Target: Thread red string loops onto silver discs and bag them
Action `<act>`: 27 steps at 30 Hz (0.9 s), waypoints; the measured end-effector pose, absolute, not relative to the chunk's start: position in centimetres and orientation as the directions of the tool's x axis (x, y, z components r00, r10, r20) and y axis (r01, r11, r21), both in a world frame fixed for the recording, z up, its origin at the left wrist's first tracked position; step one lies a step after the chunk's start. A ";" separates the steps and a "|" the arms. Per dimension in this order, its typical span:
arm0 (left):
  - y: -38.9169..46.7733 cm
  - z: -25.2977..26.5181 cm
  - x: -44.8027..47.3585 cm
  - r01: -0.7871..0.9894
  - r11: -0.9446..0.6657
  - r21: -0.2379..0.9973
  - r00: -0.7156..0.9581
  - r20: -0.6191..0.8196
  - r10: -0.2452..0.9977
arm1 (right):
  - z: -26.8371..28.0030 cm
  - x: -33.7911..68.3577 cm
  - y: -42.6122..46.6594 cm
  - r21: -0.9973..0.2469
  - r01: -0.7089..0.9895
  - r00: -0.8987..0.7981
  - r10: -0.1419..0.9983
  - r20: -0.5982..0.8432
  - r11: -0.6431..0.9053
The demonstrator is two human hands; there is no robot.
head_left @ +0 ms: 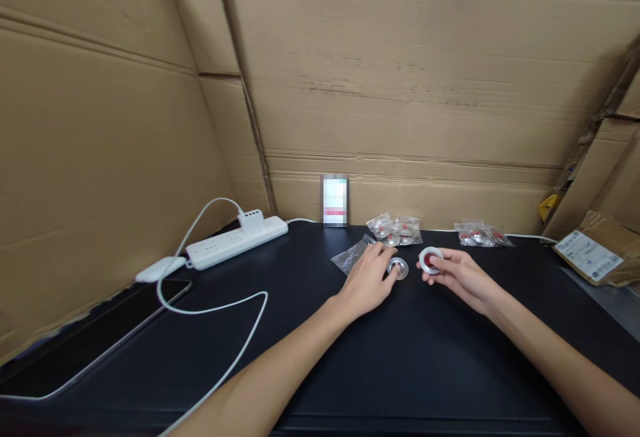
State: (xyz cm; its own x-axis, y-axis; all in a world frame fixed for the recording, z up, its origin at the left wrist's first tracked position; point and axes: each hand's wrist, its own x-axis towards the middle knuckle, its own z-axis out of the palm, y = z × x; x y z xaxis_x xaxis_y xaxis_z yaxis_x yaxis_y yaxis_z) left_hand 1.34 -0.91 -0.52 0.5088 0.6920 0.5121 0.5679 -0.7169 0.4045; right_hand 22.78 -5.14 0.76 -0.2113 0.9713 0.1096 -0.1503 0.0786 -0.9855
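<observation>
My left hand (pixel 367 278) is closed at a round silver metal disc (pixel 404 269), with the thumb over its face and the fingertips by its rim. The disc is low over the black tabletop or lying on it; I cannot tell which. Just to the right, my right hand (pixel 463 277) grips a round piece with a silver-white rim and a red centre (pixel 425 260), its thumb pressed against the red part. A flat clear plastic bag (pixel 350 258) lies behind my left hand, partly covered by it.
Several clear bags with silver and red pieces (pixel 395 229) lie at the back, and more bagged pieces (pixel 480 234) sit farther right. A blurred phone screen (pixel 335 201) leans on the cardboard wall (pixel 400 104). At left are a power strip (pixel 235 244), white cable and tablet (pixel 95 337); at right, a labelled package (pixel 595 254).
</observation>
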 end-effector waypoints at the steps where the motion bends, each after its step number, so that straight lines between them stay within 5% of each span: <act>1: -0.9 -0.7 1.3 0.584 -0.732 0.351 0.542 0.503 0.674 | 0.6 22.9 -5.0 -0.986 -0.144 -0.190 0.976 0.106 0.080; 6: -0.7 -1.1 1.8 0.619 -0.738 0.268 0.582 0.474 0.660 | -0.3 22.6 -4.9 -0.987 -0.151 -0.168 0.982 0.087 0.062; 14: -0.5 0.0 1.4 0.406 -0.625 0.666 0.498 0.413 0.763 | -1.0 22.2 -4.6 -0.984 -0.069 -0.107 0.980 0.170 0.163; 19: -0.7 0.3 2.2 0.038 -0.114 0.993 0.475 0.082 0.876 | -1.1 21.7 -4.8 -0.880 0.247 0.010 0.907 0.422 0.407; 23: -1.3 0.7 2.7 -0.183 0.232 0.955 0.509 -0.110 0.854 | -0.4 20.9 -5.9 -0.686 0.498 -0.094 0.819 0.566 0.531; 27: -1.6 0.9 2.9 -0.352 0.339 0.873 0.571 -0.087 0.816 | -0.5 20.6 -6.1 -0.532 0.594 -0.207 0.753 0.624 0.604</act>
State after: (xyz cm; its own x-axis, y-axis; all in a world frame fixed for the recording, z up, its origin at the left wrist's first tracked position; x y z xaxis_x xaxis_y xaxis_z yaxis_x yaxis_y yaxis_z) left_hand 2.91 -1.62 0.88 0.5714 0.8161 -0.0866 -0.3518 0.3389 0.8726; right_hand 20.65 -6.14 -0.49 -0.2074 0.7533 0.6241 0.5940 0.6039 -0.5316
